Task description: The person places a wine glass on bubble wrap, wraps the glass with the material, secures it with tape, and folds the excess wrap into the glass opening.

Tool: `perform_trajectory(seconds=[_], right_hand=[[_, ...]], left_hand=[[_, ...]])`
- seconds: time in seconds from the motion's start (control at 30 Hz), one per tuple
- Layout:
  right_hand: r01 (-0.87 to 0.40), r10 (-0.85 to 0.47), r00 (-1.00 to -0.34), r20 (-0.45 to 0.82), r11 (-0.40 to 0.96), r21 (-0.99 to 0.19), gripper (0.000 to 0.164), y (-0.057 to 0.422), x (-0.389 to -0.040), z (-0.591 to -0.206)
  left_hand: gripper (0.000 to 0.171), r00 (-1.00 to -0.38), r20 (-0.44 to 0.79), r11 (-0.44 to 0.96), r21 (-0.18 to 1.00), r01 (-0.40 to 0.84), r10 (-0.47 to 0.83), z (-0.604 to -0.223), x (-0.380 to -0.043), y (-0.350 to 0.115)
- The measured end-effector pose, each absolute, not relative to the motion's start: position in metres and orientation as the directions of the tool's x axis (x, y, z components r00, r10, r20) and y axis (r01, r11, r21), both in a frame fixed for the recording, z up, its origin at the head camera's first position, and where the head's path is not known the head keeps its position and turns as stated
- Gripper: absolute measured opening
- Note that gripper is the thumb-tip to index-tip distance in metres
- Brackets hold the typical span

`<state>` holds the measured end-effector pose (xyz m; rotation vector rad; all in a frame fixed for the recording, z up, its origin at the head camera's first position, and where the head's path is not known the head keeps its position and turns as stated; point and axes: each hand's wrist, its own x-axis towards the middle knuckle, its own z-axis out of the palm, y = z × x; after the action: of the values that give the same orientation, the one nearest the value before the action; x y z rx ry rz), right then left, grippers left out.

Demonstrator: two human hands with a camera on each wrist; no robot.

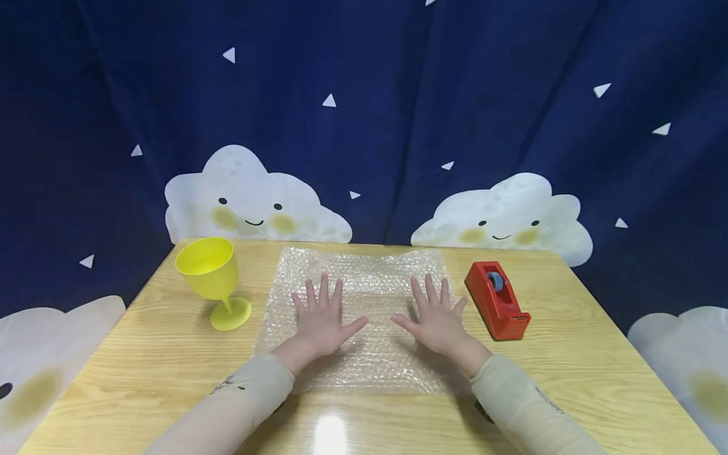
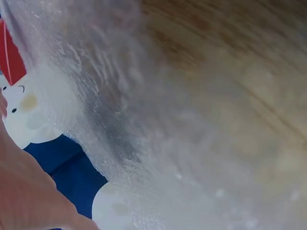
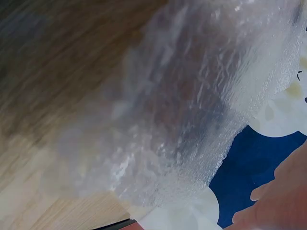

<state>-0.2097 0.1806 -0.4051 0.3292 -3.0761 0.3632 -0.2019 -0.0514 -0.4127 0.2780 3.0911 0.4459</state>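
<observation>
A sheet of clear bubble wrap (image 1: 375, 272) lies spread on the wooden table in the head view. Over its left half is my left hand (image 1: 321, 322), palm down with the fingers spread. My right hand (image 1: 438, 323) has the same pose over the right half, its thumb pointing toward the left one. Neither hand holds anything. Both wrist views show the crinkled bubble wrap (image 2: 96, 96) close up, with part of the left hand (image 2: 33, 191) at lower left in one and part of the right hand (image 3: 278, 201) at lower right in the other.
A yellow plastic goblet (image 1: 210, 272) stands upright left of the sheet. To its right sits a red tape dispenser (image 1: 500, 309) with a blue-cored roll. The wooden table (image 1: 569, 354) ends at a dark blue curtain (image 1: 375, 126) printed with smiling clouds.
</observation>
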Motion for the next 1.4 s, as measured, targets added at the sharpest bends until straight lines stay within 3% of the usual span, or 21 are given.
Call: perform_trajectory(seconds=[0.47,0.83,1.4], right_hand=[[-0.205,-0.198,-0.979,0.053,0.949,-0.241,0.088,0.185,-0.209,-0.404],[-0.212,-0.202,-0.977,0.069,0.953,-0.217,0.089,0.186,-0.213,-0.4],[-0.24,-0.225,-0.97,0.094,0.95,-0.201,0.089,0.191,-0.215,-0.406]], left_hand=[[0.073,-0.998,-0.004,0.951,0.301,0.065,0.069,-0.4,-0.185,-0.095],[0.057,-0.99,-0.139,0.919,0.393,-0.023,0.035,-0.379,-0.173,-0.143],[0.061,-0.962,-0.274,0.891,0.441,-0.111,0.016,-0.381,-0.164,-0.222]])
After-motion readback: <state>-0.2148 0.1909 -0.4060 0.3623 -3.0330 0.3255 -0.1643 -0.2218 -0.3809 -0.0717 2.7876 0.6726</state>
